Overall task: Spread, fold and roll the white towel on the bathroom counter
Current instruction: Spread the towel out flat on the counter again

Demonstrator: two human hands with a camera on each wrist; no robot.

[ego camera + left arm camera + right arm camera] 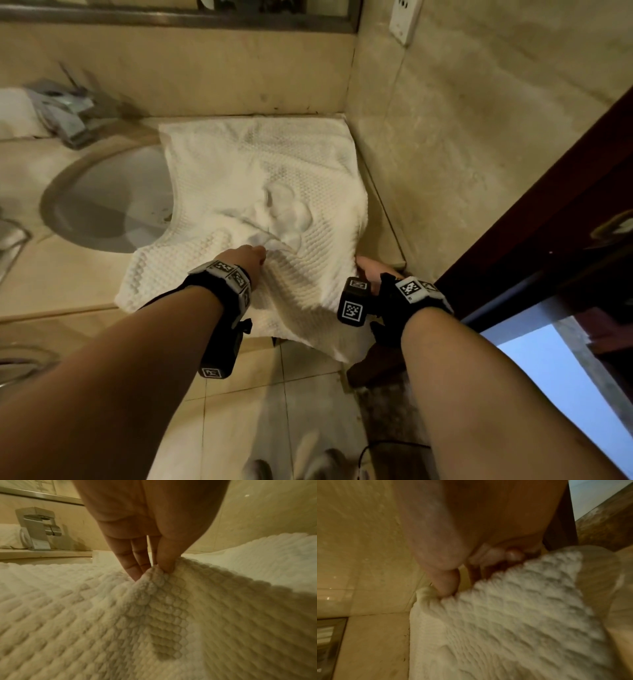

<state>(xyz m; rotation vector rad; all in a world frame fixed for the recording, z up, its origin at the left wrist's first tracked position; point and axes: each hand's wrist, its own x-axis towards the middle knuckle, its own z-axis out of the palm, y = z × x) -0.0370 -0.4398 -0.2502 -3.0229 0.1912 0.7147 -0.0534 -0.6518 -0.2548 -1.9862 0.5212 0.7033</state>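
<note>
The head view alone shows the whole white waffle-textured towel (pixel 260 205) on the beige stone bathroom counter (pixel 61 274), its long axis running from about 12 o'clock at the back wall to 6 o'clock, where its near end hangs over the counter's front edge. Its left edge overlaps the round sink basin (pixel 109 202) at 9 o'clock, below the blurred chrome tap (pixel 65 113). The left wrist view shows what that one hides: the left hand (pixel 145 534) points fingers down, thumb and fingertips (pixel 133 572) pinching a raised ridge of cloth near the towel's middle. The right hand (pixel 471 547) is at the towel's right edge, about 3 o'clock; in the blurred right wrist view its thumb presses the hem and curled fingers seem to clamp the cloth.
</note>
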